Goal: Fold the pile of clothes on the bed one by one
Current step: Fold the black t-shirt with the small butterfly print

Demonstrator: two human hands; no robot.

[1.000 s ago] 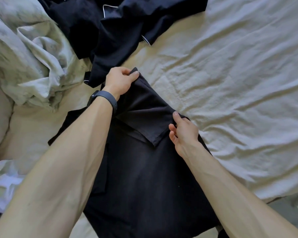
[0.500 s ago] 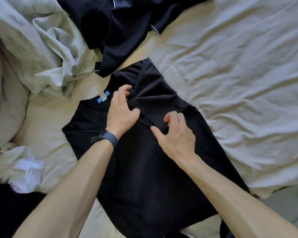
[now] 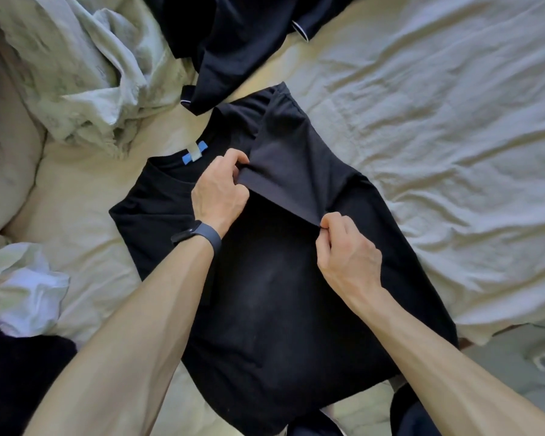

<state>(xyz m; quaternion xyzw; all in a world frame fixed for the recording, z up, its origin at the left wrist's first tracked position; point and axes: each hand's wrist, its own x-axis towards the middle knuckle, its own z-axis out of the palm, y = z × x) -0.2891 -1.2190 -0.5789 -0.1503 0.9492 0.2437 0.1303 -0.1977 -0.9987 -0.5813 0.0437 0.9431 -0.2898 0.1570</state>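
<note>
Left hand (image 3: 219,190): I log it with fingers curled, pinching the upper corner of the folded-in sleeve (image 3: 291,171) between thumb and fingertips; a dark wristband (image 3: 199,235) sits on its wrist. Right hand (image 3: 348,251): fingers curled, pinching the lower corner of the same sleeve hem, so the hem runs taut in a straight line between my two grips. Sleeve: turned inward over the chest of the black T-shirt (image 3: 265,303), looking slightly greyer than the cloth beneath it. T-shirt: spread flat on the bed in the middle of my view, collar toward the upper left, hem toward the bottom edge, its body lying under both forearms. Label (image 3: 195,152): blue and pale, at the inside of the collar, just beyond the left hand. Pile of dark clothes (image 3: 239,42): heaped at the top of the view, with white piping on some edges; its lowest fold lies just beside the shirt's shoulder. Bed sheet (image 3: 438,127): pale, wrinkled, filling the right side. Crumpled pale bedding (image 3: 76,58): bunched at the upper left. White garment (image 3: 33,297): crumpled at the left edge, apart from the shirt. Dark cloth (image 3: 16,376): at the lower left corner, kind not clear to me.
</note>
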